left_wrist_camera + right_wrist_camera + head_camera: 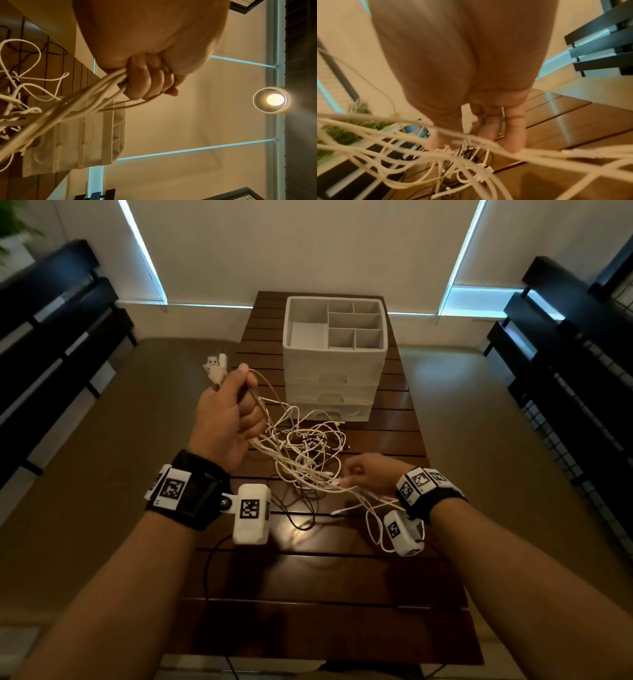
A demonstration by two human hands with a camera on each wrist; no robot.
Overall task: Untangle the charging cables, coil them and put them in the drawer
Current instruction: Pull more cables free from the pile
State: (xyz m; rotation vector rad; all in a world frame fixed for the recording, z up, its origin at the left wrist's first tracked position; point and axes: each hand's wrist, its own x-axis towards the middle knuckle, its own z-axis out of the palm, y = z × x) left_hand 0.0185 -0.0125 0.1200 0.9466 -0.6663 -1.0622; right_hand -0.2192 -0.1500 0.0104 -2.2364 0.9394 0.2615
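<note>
A tangle of white charging cables [308, 453] hangs from my raised left hand [233, 409] down to the wooden table [394, 440]. That hand grips a bundle of strands [96, 94] in a fist, and several USB plugs [215, 364] stick out above it. My right hand [370, 474] sits lower, at the near side of the tangle. Its fingers [513, 135] point down fairly straight and touch blurred strands [453, 159]. More strands trail under that wrist. The white drawer unit [334, 371] stands behind, its three drawers closed.
An open divided tray [352, 320] tops the drawer unit. A thin black cable [301, 522] loops on the table under the tangle and runs off the near edge. Dark slatted furniture [51, 337] flanks both sides. A green plant [351, 129] stands off to the left.
</note>
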